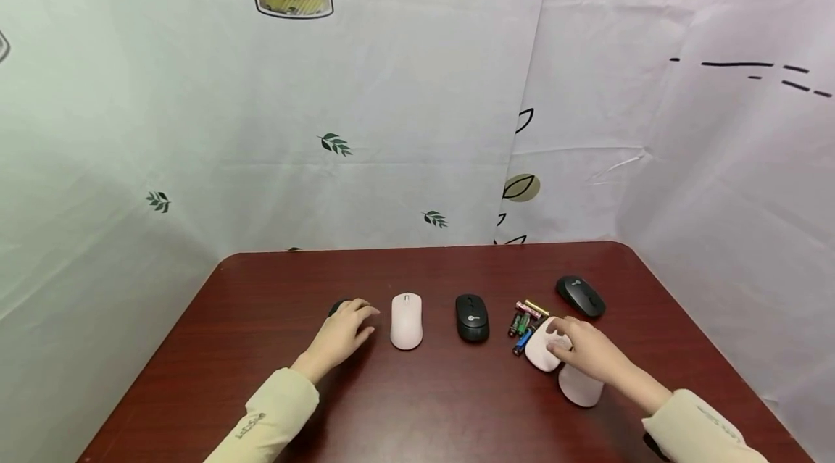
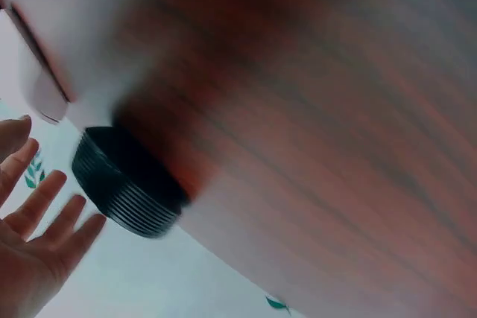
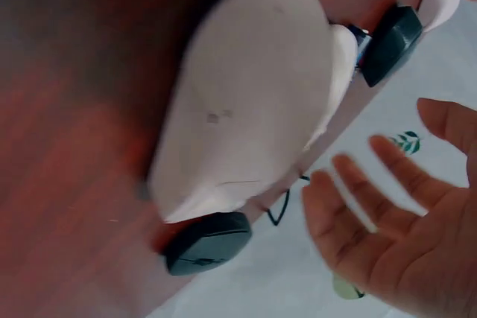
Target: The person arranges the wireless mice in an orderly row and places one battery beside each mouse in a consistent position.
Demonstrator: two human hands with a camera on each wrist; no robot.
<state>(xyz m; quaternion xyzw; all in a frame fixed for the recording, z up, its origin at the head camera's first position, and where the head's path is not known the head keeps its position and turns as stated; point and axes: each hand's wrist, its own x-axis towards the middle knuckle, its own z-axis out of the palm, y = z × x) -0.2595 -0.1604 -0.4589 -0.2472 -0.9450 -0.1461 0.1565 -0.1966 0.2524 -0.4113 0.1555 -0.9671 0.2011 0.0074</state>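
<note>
My left hand point(image 1: 341, 336) is held with loose, spread fingers beside a dark mouse point(image 1: 335, 306) that it mostly hides in the head view. In the left wrist view, this mouse point(image 2: 123, 184) shows a ribbed black side close to the fingertips. On the right, my right hand point(image 1: 590, 348) hovers with relaxed fingers over a white mouse point(image 1: 540, 351). Nearer to me, partly under that hand, lies a second pale mouse point(image 1: 579, 389), which looks large in the right wrist view. Neither hand grips anything.
A pale pink mouse point(image 1: 406, 322) and a black mouse point(image 1: 472, 318) stand between the hands. Several small batteries point(image 1: 524, 324) lie in a loose cluster left of the white mouse. Another black mouse point(image 1: 580, 296) sits farther back, right, on the brown table point(image 1: 417, 412).
</note>
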